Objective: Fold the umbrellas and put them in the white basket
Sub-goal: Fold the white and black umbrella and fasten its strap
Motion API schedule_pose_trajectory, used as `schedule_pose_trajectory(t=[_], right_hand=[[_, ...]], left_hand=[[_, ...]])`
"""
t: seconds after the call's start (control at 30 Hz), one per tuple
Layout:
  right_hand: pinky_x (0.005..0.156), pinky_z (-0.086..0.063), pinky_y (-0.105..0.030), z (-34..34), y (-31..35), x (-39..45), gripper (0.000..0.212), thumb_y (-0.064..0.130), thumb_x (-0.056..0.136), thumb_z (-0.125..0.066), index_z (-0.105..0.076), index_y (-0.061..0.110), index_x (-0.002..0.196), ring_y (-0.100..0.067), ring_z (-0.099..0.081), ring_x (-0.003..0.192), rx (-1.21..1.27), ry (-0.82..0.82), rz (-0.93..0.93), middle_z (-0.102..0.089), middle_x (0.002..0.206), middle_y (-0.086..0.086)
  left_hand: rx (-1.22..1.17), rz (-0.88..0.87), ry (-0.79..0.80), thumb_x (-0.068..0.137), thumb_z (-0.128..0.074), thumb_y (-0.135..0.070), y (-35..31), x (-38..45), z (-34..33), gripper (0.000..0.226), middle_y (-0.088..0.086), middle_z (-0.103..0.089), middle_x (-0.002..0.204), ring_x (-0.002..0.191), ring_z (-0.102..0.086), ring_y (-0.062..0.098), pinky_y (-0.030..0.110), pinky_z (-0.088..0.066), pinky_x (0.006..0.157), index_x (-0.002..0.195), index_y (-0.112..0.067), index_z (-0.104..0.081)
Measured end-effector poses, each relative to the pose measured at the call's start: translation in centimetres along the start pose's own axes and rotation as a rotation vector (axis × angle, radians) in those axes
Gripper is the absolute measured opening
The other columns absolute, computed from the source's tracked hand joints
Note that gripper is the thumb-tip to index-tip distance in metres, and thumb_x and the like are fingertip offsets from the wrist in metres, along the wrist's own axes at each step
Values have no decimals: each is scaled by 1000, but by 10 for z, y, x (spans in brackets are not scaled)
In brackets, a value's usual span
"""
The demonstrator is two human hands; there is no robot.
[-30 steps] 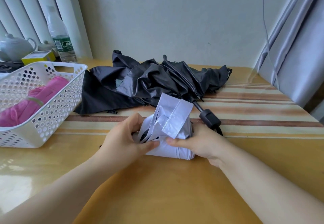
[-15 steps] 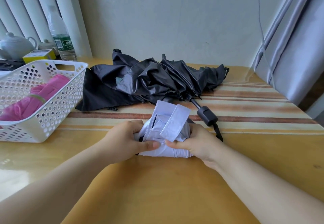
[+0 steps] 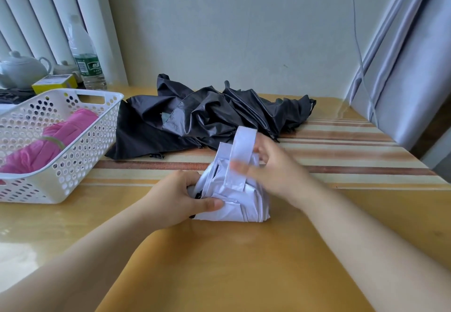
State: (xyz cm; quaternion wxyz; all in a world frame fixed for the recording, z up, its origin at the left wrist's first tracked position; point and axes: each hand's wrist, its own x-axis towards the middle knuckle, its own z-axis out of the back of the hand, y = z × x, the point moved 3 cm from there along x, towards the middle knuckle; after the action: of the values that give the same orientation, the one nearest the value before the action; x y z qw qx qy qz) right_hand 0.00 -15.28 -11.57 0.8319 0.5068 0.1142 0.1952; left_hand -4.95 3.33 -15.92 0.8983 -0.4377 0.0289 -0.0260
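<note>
Though blurred, right hand [image 3: 275, 167] pinches umbrella strap [image 3: 240, 150].

A white teapot [image 3: 20, 68], a yellow box [image 3: 54, 82] and a green-labelled water bottle [image 3: 86, 60] are seen at the far left of the striped wooden surface [image 3: 341, 160]. Grey curtains [image 3: 410, 67] are hung at the right.

3 umbrellas: 1 pink [image 3: 48, 143] inside the white basket [image 3: 80, 165], 1 black [image 3: 207, 116] just right of the basket, 1 white [image 3: 234, 189] further right, nearer the counter [image 3: 244, 263] front edge. 1 basket. Behind the basket: 1 water bottle [image 3: 85, 60], 1 teapot [image 3: 20, 68], 1 yellow box [image 3: 53, 83]. 2 hands, both on the white umbrella.
</note>
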Motion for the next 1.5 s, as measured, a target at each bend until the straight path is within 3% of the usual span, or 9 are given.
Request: schedule_pose_trajectory(t=[0.2, 0.3, 0.47, 0.6, 0.83, 1.03, 1.17, 1.43, 1.5], right_hand=[[83, -53, -30, 35, -18, 35, 32, 44, 92, -59, -70, 16, 103, -16, -67, 95, -216, -201, -230, -72, 104, -4], [67, -43, -16, 39, 7, -11, 16, 29, 95, -53, -61, 15, 94, -1, -55, 75, -325, -602, 324, -61, 84, 7], [90, -48, -26, -36, -2, -84, 19, 6, 93, -52, -70, 12, 97, -18, -64, 95, -970, -183, 1175, -70, 93, -3], [104, -45, -36, -34, -31, -51, 37, 1, 92, -48, -66, 10, 122, -23, -55, 126, -1012, -110, 965, -63, 130, -7], [99, -44, -23, -38, -20, -33, 46, 37, 89, -47, -67, 10, 120, -11, -62, 113, -836, -105, 593, -67, 123, -2], [95, -37, -23, -30, -16, -14, 55, 51, 88, -60, -49, 32, 139, -11, -43, 128, -635, 145, 165, -49, 141, 3], [72, -42, -20, -23, -12, -12, 56, 55, 81, -68, -52, 39, 133, -7, -47, 100, -658, 261, 2, -53, 118, 7], [50, -28, -17, -25, -6, -16, 25, 48, 77, -74, -62, 29, 88, -5, -44, 66, -692, 237, 77, -47, 71, 12], [57, -33, -16, -28, -8, -19, 36, 48, 75, -76, -65, 31, 105, -4, -49, 76, -691, 207, 112, -56, 83, 13]], left_hand=[[-35, 24, 2, 66, -78, -51, 4, 1, -1, 42, -4, -55, 62, 56, -49, 11, 30, -38, 59, 81, -14, -64], [-25, 42, 6, 73, -80, -44, 3, 3, 0, 35, -5, -57, 60, 53, -50, 8, 27, -38, 57, 81, -13, -65], [-37, 36, 2, 77, -78, -36, 0, 3, 0, 29, -9, -50, 50, 46, -44, 6, 21, -33, 49, 71, -13, -61], [-20, -4, -4, 81, -74, -36, -2, 1, -1, 34, -11, -41, 45, 41, -35, 5, 17, -28, 44, 65, -13, -54], [56, -57, -103, 68, -60, -55, 3, -1, -1, 47, -9, -35, 55, 51, -32, 11, 31, -27, 54, 63, -13, -40], [18, -120, -164, 82, -64, -51, 2, -8, 0, 36, -8, -63, 84, 74, -56, 17, 33, -46, 72, 99, -33, -38], [170, -234, -30, 72, -40, -71, 3, -7, 1, 32, -25, -61, 90, 84, -58, 1, 22, -45, 72, 100, -57, -48], [616, -166, 318, 79, -64, -58, -23, 13, 9, 39, -17, -56, 107, 97, -56, 9, 33, -49, 87, 111, -36, -57], [583, -206, 311, 84, -63, -51, -21, 10, 1, 33, -12, -58, 99, 91, -56, 10, 25, -47, 81, 106, -27, -58]])
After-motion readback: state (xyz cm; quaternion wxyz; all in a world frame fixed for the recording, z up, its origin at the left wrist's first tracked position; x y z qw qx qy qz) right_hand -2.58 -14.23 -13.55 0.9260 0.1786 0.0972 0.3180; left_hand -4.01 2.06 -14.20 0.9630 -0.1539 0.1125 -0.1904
